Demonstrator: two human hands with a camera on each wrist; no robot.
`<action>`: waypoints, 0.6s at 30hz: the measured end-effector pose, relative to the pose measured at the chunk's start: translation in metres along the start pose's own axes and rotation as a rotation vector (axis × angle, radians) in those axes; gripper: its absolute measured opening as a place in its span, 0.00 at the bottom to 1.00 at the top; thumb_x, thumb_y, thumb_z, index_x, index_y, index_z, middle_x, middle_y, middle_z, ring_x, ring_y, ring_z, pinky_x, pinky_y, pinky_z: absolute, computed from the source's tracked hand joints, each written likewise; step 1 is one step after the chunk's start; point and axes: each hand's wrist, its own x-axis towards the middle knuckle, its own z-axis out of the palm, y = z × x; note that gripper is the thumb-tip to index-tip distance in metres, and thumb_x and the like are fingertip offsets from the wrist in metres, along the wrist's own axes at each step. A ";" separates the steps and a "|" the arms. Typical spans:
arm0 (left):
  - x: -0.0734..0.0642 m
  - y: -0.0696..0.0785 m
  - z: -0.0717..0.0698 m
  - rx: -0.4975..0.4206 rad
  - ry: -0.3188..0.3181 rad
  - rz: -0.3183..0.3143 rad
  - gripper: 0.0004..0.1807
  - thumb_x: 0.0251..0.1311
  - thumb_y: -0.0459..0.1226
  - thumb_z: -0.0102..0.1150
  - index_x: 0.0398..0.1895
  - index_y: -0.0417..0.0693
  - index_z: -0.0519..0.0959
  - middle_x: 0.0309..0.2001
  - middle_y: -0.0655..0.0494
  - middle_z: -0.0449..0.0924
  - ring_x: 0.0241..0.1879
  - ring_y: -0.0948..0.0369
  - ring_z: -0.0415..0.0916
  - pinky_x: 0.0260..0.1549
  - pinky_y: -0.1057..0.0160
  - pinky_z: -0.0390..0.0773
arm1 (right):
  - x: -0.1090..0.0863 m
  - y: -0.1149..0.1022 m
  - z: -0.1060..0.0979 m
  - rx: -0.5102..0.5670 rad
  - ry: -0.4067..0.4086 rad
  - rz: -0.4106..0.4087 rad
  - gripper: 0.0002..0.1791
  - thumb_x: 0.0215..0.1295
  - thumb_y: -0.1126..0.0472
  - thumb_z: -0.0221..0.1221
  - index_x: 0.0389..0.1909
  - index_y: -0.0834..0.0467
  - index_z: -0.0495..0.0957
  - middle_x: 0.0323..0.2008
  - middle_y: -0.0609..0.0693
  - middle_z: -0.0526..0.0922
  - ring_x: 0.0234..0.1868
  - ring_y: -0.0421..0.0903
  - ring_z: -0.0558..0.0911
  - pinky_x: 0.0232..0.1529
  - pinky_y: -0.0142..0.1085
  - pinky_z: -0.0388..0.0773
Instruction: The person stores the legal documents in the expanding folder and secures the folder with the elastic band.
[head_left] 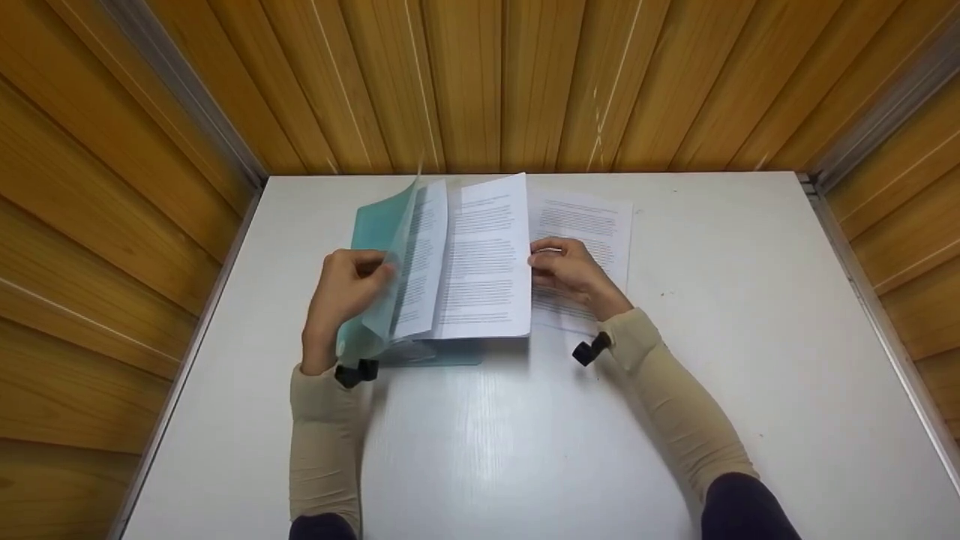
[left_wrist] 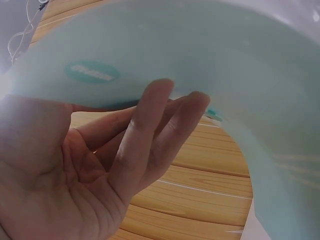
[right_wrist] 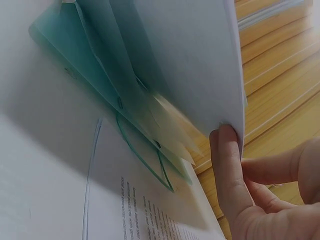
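Note:
My left hand [head_left: 346,289] pinches the raised front cover of a translucent teal document folder [head_left: 379,223]. In the left wrist view that cover [left_wrist: 200,55] bends in an arch over the fingers [left_wrist: 140,135], and an oval label [left_wrist: 92,71] shows on it. My right hand [head_left: 571,271] pinches the right edge of a stack of printed paper sheets [head_left: 487,262], thumb on one face and fingers on the other. The stack stands tilted up above the folder's back. One printed page [head_left: 424,262] leans apart from it, nearer the cover.
Another printed sheet [head_left: 585,217] lies flat on the white table [head_left: 480,450], partly under my right hand. From the folder's edge hangs a green elastic cord [right_wrist: 135,147], seen over that sheet. Wood-patterned panels [head_left: 465,82] wall in the table's back and sides.

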 end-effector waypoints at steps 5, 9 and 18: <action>0.001 -0.001 0.001 0.026 0.010 0.017 0.13 0.67 0.33 0.61 0.48 0.37 0.91 0.41 0.44 0.91 0.34 0.54 0.80 0.36 0.59 0.79 | 0.002 0.001 0.010 -0.039 -0.002 -0.060 0.17 0.73 0.70 0.62 0.60 0.69 0.78 0.41 0.50 0.88 0.40 0.42 0.89 0.52 0.43 0.87; 0.001 0.000 0.001 0.029 0.009 0.015 0.14 0.68 0.33 0.61 0.50 0.37 0.90 0.43 0.44 0.91 0.35 0.54 0.82 0.37 0.60 0.80 | 0.004 0.004 0.017 -0.062 0.006 -0.092 0.14 0.72 0.70 0.62 0.55 0.70 0.79 0.38 0.51 0.87 0.38 0.42 0.88 0.51 0.43 0.87; 0.003 -0.001 0.002 0.022 -0.001 0.004 0.14 0.69 0.34 0.62 0.51 0.36 0.90 0.44 0.43 0.91 0.36 0.54 0.80 0.38 0.61 0.79 | 0.006 0.004 0.029 -0.207 0.057 -0.111 0.11 0.70 0.69 0.64 0.50 0.69 0.82 0.37 0.54 0.88 0.37 0.46 0.88 0.47 0.45 0.88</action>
